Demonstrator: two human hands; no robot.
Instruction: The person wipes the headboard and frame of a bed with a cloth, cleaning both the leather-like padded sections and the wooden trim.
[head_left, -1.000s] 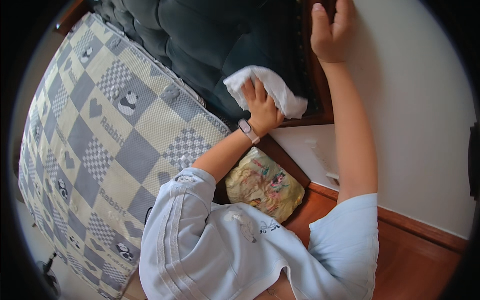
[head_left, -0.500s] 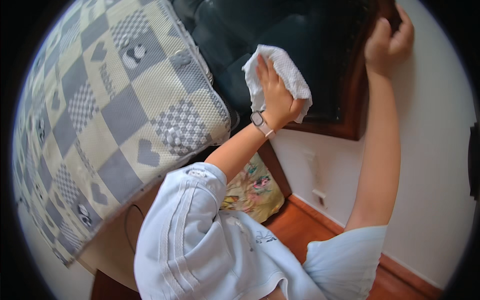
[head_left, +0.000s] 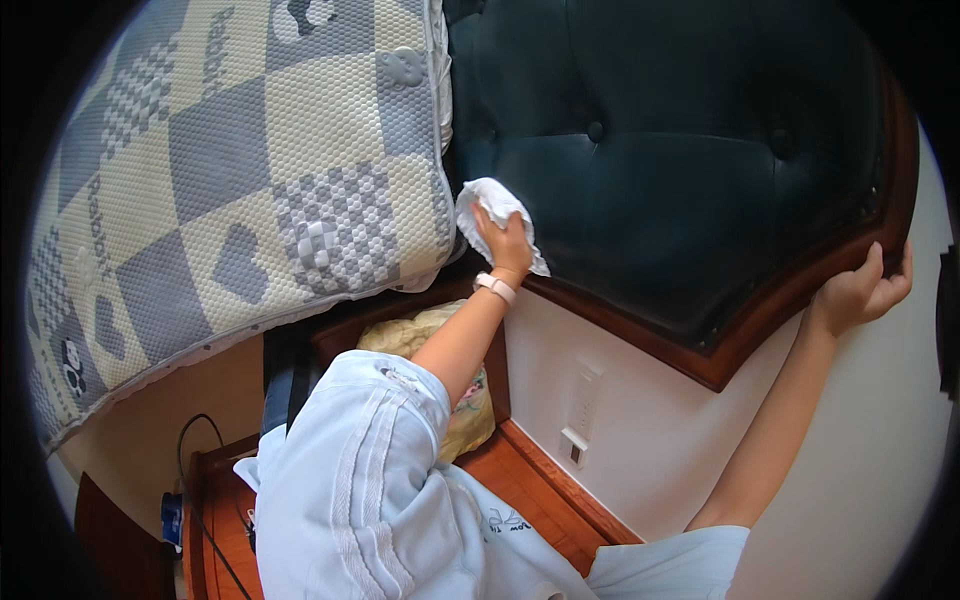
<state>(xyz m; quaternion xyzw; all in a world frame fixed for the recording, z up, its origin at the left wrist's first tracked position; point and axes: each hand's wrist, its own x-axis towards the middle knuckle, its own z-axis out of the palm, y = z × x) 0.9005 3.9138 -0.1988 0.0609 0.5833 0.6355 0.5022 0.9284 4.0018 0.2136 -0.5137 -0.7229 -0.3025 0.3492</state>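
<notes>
A white textured wiping cloth (head_left: 490,200) is pressed to the lower left part of the dark leather headboard (head_left: 640,220), close to the mattress side. My left hand (head_left: 505,245), with a watch on its wrist, holds this cloth under curled fingers. On the right, my right hand (head_left: 858,292) grips the curved brown wooden frame (head_left: 800,300) of the headboard, thumb on the near side. Its other fingers are partly hidden behind the edge.
A checked grey and cream mattress (head_left: 260,180) stands raised at left. Below are a flowered yellowish bag (head_left: 470,425), a reddish wooden surface (head_left: 520,490), a black cable (head_left: 195,480) and a wall socket (head_left: 573,447) on the white wall (head_left: 640,440).
My view has shifted, showing more of the headboard. My left hand and the cloth have moved left, toward the mattress. My right hand has slid to a lower part of the frame.
</notes>
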